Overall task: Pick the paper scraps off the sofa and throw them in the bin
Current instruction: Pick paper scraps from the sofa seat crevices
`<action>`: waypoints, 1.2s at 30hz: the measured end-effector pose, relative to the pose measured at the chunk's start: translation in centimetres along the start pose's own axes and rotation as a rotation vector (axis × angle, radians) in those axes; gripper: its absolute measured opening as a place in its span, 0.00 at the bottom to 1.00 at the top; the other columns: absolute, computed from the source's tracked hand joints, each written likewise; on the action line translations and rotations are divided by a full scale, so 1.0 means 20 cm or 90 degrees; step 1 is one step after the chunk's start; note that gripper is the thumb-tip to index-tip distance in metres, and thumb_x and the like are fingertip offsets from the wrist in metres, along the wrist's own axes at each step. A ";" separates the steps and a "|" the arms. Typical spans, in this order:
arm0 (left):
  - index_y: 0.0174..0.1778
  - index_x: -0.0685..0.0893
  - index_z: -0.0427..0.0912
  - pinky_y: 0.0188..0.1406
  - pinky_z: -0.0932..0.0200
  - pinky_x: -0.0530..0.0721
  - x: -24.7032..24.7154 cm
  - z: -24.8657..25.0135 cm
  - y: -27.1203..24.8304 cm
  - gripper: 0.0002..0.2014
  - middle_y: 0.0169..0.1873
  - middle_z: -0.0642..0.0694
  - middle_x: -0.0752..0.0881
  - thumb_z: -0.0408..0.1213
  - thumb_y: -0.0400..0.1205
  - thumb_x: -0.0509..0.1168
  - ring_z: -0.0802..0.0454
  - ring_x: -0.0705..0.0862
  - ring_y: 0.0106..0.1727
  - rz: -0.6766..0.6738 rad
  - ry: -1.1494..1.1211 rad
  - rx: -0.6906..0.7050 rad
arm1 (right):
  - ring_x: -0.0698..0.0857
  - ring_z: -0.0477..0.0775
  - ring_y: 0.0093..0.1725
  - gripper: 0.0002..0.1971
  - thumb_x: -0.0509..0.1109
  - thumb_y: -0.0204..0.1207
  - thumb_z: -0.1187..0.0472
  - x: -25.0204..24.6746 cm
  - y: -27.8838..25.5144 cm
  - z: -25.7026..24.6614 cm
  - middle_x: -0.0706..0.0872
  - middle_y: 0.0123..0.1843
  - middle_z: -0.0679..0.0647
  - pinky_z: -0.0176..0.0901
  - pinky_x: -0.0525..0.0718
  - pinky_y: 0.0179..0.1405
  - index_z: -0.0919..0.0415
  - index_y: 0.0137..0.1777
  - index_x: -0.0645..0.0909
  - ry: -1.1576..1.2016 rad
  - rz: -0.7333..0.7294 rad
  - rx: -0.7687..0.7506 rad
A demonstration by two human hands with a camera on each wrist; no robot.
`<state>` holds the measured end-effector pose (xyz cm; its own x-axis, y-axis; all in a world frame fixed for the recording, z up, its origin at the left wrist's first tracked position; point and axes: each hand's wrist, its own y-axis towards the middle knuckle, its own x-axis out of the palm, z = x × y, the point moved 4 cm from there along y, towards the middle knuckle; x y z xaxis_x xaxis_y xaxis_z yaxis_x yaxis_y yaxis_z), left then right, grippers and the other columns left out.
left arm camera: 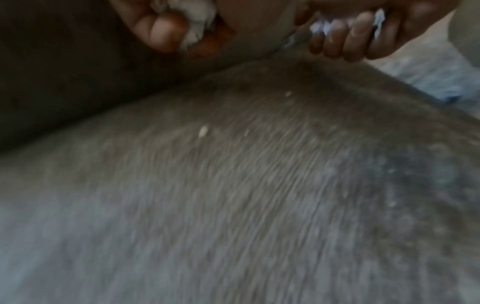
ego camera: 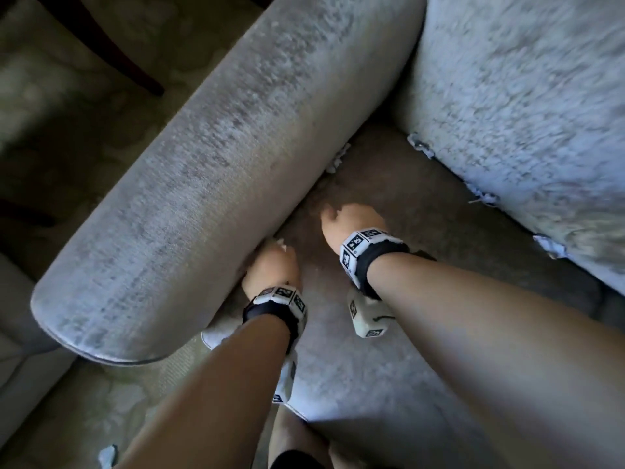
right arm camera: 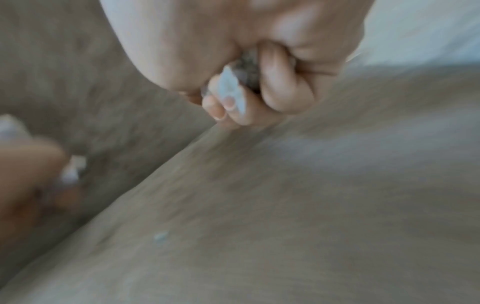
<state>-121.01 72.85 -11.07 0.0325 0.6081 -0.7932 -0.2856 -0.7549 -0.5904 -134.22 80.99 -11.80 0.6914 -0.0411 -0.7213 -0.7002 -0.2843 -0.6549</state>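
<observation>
Paper scraps (left arm camera: 197, 22) are held bunched in the curled fingers of the left hand (ego camera: 270, 265), low beside the sofa armrest (ego camera: 216, 184). More white paper (right arm camera: 231, 88) is gripped in the closed right hand (ego camera: 351, 221) over the seat cushion (ego camera: 422, 204). Farther off, further scraps (ego camera: 338, 159) are seen wedged at the armrest seam, and others (ego camera: 419, 143) are lodged along the back cushion (ego camera: 524, 113).

Grey-beige plush sofa (ego camera: 216, 184), white paper scraps (ego camera: 419, 145), black-and-white checked wrist bands (ego camera: 363, 243), dark floor.
</observation>
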 end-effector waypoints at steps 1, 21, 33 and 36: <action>0.58 0.82 0.44 0.55 0.52 0.79 -0.04 0.06 -0.04 0.18 0.59 0.40 0.87 0.48 0.84 0.52 0.39 0.85 0.60 -0.001 0.015 0.026 | 0.87 0.64 0.54 0.30 0.49 0.81 0.39 -0.04 -0.03 0.06 0.89 0.50 0.62 0.46 0.75 0.44 0.63 0.44 0.84 0.007 0.006 0.025; 0.62 0.85 0.37 0.61 0.51 0.83 -0.18 0.72 -0.23 0.14 0.60 0.40 0.86 0.35 0.84 0.59 0.41 0.85 0.61 -0.169 0.325 0.274 | 0.82 0.61 0.66 0.17 0.60 0.81 0.63 -0.63 -0.19 0.63 0.83 0.67 0.57 0.51 0.80 0.65 0.55 0.67 0.81 0.222 0.046 0.107; 0.65 0.83 0.40 0.54 0.52 0.81 -0.10 1.13 0.12 0.17 0.64 0.42 0.83 0.40 0.88 0.53 0.43 0.83 0.64 -0.055 0.654 0.486 | 0.88 0.62 0.53 0.32 0.48 0.82 0.35 -0.60 0.29 0.55 0.88 0.49 0.61 0.52 0.82 0.50 0.60 0.55 0.84 0.224 0.102 0.275; 0.71 0.78 0.36 0.56 0.50 0.81 0.04 1.13 0.21 0.19 0.69 0.40 0.78 0.32 0.88 0.49 0.44 0.80 0.68 -0.095 0.688 0.490 | 0.85 0.59 0.52 0.28 0.51 0.79 0.33 -0.57 0.45 0.52 0.85 0.52 0.56 0.50 0.78 0.47 0.51 0.61 0.81 0.271 0.088 0.281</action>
<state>-143.82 75.64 -10.88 0.7460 -0.0960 -0.6590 -0.6653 -0.1513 -0.7311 -150.25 88.84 -11.94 0.5363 -0.4528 -0.7123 -0.7328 0.1689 -0.6591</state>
